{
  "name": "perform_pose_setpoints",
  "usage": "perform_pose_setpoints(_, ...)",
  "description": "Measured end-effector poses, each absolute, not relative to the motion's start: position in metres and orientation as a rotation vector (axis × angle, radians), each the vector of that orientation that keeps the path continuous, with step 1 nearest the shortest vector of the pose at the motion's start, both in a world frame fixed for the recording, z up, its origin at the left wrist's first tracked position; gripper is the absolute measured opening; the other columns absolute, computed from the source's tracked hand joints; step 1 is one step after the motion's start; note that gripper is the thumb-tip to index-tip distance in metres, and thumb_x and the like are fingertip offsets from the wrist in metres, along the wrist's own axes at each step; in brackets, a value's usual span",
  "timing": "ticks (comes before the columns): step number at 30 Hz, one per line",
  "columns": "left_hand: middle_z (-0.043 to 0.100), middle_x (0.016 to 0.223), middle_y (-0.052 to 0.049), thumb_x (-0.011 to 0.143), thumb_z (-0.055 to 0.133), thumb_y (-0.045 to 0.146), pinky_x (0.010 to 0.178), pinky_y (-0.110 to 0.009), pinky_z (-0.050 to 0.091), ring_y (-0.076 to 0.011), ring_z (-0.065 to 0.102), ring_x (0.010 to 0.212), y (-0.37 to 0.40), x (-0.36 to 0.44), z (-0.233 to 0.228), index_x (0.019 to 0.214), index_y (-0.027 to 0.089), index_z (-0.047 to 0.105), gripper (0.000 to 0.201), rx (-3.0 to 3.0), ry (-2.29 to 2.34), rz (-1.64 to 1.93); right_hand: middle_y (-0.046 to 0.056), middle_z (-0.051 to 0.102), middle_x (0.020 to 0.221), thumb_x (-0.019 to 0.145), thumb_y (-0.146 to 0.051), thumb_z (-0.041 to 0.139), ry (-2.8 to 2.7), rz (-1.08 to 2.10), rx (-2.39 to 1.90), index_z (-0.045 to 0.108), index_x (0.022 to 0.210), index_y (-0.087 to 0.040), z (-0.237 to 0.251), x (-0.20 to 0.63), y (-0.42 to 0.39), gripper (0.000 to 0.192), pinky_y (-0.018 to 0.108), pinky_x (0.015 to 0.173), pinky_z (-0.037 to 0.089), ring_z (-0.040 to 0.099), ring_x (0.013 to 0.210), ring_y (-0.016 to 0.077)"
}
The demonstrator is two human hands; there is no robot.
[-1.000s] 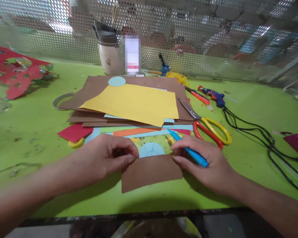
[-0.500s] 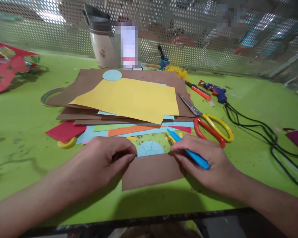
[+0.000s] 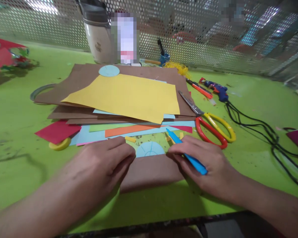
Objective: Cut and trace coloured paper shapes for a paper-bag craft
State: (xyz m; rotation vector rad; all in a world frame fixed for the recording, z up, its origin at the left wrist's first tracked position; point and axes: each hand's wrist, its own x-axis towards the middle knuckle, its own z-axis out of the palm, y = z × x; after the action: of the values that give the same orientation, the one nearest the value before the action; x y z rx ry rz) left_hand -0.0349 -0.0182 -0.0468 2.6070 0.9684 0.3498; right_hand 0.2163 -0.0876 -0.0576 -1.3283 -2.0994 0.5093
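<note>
A rectangular piece of brown paper [image 3: 151, 172] lies over the lower part of a light blue paper disc [image 3: 150, 148], whose upper half shows several drawn lines. At the brown piece's upper left corner, my left hand [image 3: 103, 162] pinches the edge, its fingers closed. My right hand [image 3: 203, 158] is closed around a blue marker [image 3: 195, 163], tip pointing up and left. Its thumb and fingertips also press at the brown paper's upper right edge. Small yellow paper scraps [image 3: 130, 139] lie just beyond the disc.
Behind my hands is a stack of brown sheets [image 3: 79, 74] with a yellow sheet [image 3: 129, 96] on top. Scissors [image 3: 201, 115], a cutter knife [image 3: 201, 89] and a glue gun [image 3: 218, 91] with its cord lie right. A tumbler [image 3: 98, 39] stands at the back; yellow tape [image 3: 61, 144] sits left.
My left fingers have curled closer together over the edge of the brown paper, and its near edge looks darker and more bent. The marker stays in my right hand. The view has shifted slightly.
</note>
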Motion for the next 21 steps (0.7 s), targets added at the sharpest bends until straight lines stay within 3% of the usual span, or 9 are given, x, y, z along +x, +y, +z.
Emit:
perform_pose_setpoints(13, 0.046, 0.068, -0.001, 0.09, 0.037, 0.019, 0.053, -0.03, 0.029, -0.0146, 0.041, 0.055, -0.0237, -0.0331, -0.0432, 0.07, 0.019, 0.052, 0.025, 2.744, 0.978, 0.137, 0.003, 0.061, 0.086, 0.085, -0.007, 0.053, -2.136, 0.511, -1.366, 0.062, 0.102, -0.019, -0.0585, 0.2166, -0.0905, 0.023, 0.028, 0.073, 0.045, 0.056, 0.078, 0.0158)
perform_pose_setpoints(21, 0.045, 0.07, -0.001, 0.083, 0.04, 0.009, 0.052, -0.03, 0.029, -0.0144, 0.04, 0.055, -0.0248, -0.0339, -0.0425, 0.07, 0.018, 0.05, 0.019, 2.833, 0.941, 0.144, 0.003, 0.058, 0.084, 0.086, -0.009, 0.052, -2.158, 0.52, -1.374, 0.062, 0.102, -0.019, -0.0586, 0.217, -0.0902, 0.021, 0.028, 0.069, 0.044, 0.055, 0.076, 0.0156)
